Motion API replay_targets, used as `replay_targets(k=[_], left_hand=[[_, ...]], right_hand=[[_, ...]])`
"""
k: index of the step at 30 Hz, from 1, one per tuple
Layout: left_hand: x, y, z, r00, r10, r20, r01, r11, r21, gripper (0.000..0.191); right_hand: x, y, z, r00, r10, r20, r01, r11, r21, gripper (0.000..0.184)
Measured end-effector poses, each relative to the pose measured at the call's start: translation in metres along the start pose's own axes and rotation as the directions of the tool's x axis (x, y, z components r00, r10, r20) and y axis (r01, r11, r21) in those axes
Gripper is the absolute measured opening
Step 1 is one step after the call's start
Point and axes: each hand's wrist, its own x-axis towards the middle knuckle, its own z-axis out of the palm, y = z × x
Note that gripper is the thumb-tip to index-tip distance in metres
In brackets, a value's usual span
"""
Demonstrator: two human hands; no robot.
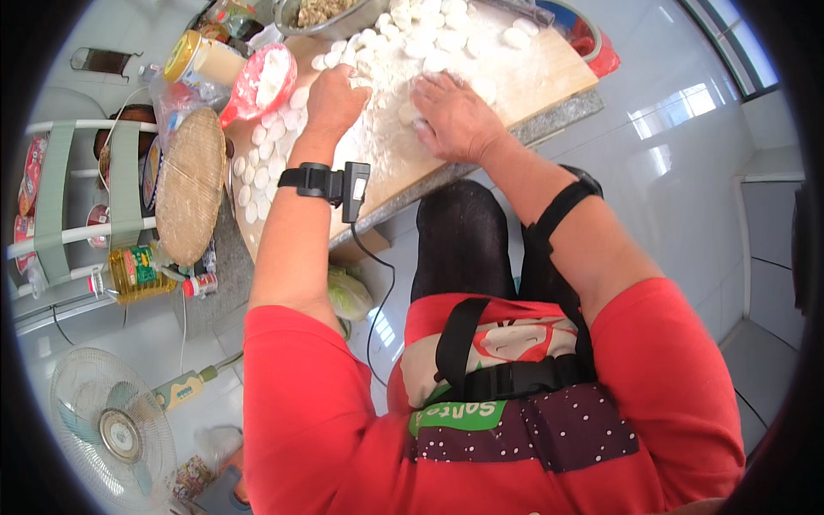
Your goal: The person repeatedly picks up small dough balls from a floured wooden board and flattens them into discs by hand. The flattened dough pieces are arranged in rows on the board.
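Note:
A floured wooden board (399, 170) lies before me, with many small pale dough pieces (262, 177) along its left side and whiter, flatter dough pieces (450, 38) at its far side. My left hand (336, 100) is curled over the board, its fingertips at a bit of floury dough; whether it grips it is unclear. My right hand (454, 116) rests palm down on the board, fingers forward, over a round piece of dough (407, 114) that shows partly at its left edge. A red plastic scoop (286, 77) with white flour lies left of my left hand.
A metal bowl of filling (347, 24) stands at the board's far edge. To the left are a jar with a yellow lid (183, 56), an oval woven tray (190, 187), a bottle of oil (138, 273) and a rack (125, 174). A fan (119, 434) stands at lower left.

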Motion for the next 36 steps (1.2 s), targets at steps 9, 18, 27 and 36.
replay_targets(k=[9,18,27,36], left_hand=[[-0.079,0.005,-0.026,0.997,-0.072,0.019,0.072,0.997,-0.029,0.036],[-0.108,0.014,-0.014,1.0,-0.004,-0.018,0.005,0.997,0.078,0.027],[-0.135,0.015,-0.026,0.999,-0.015,-0.034,0.015,1.0,-0.019,0.017],[-0.072,0.028,0.017,0.973,0.214,-0.083,-0.196,0.963,0.184,0.067]], right_hand=[[0.001,-0.003,-0.002,0.998,0.018,0.054,-0.015,0.998,-0.066,0.043],[0.0,-0.002,-0.002,0.997,0.022,0.071,-0.016,0.997,-0.08,0.044],[0.0,-0.002,0.0,0.997,0.024,0.072,-0.017,0.995,-0.101,0.044],[0.0,0.002,0.005,0.999,-0.027,-0.029,0.026,0.998,-0.058,0.039]])
